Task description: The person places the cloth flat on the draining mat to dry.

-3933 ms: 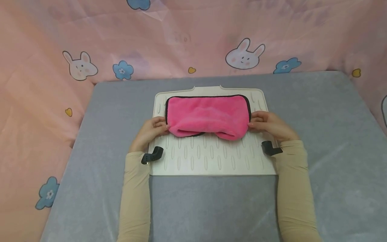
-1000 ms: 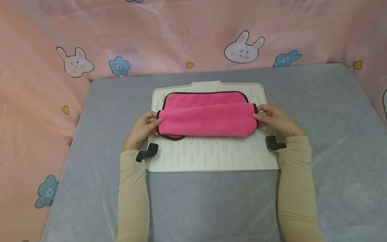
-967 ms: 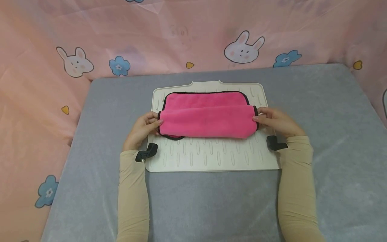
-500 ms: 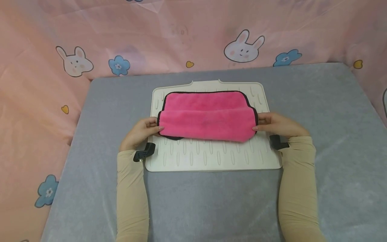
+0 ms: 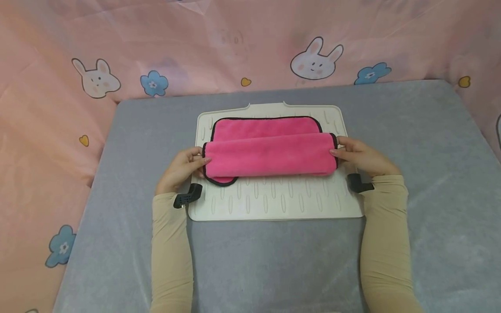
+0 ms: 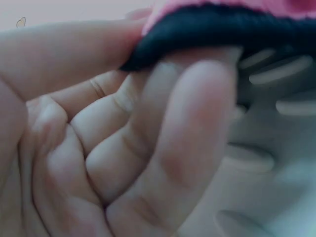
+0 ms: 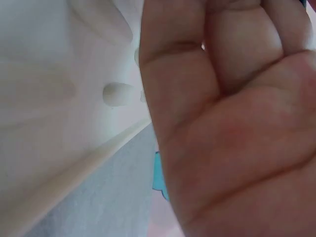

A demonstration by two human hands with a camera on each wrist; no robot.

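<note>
Pink folded cloth (image 5: 270,155) over pale tray (image 5: 275,212); left hand (image 5: 182,168) pinches one black-edged end, right hand (image 5: 362,157) other.

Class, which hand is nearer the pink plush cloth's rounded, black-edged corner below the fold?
Left: the left hand pinches the cloth just above that corner; the right hand pinches the opposite end.

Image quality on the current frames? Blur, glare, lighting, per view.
Head: soft, fairly even light, no strong glare, pink cloth and white tray legible; left wrist: tray ridges and black edging blurred, left hand somewhat soft; right wrist: tray ridges out of focus, right hand dim against the paler tray.
</note>
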